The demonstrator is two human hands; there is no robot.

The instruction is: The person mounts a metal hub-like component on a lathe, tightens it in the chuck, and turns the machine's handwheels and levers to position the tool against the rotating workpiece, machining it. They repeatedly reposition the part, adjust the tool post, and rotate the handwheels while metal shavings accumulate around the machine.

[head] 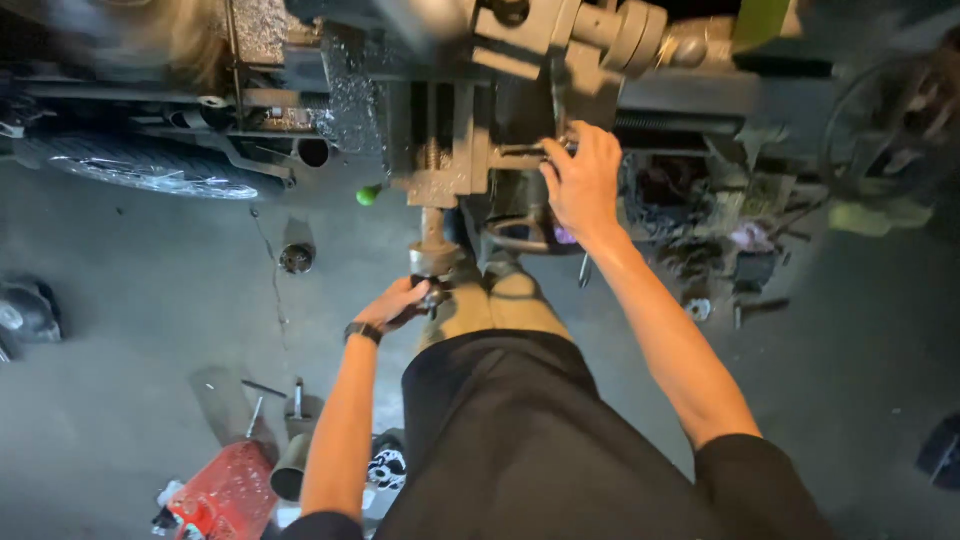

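Left hand [395, 303] is curled tight around the crank handle [432, 290] hanging off the bottom of the grey metal machine [450, 150], just above the person's knees. Right hand [583, 180] is higher up with fingers wrapped over a dark lever [520, 153] on the machine's side. A red container [225, 492] sits on the concrete floor [130, 330] by the left elbow.

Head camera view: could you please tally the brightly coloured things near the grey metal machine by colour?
Green: 1, the small round green knob at the machine's lower left.
Red: 1, the red container on the concrete floor beside the left arm.
Yellow-green: 1, the panel at the machine's top.
Total: 3
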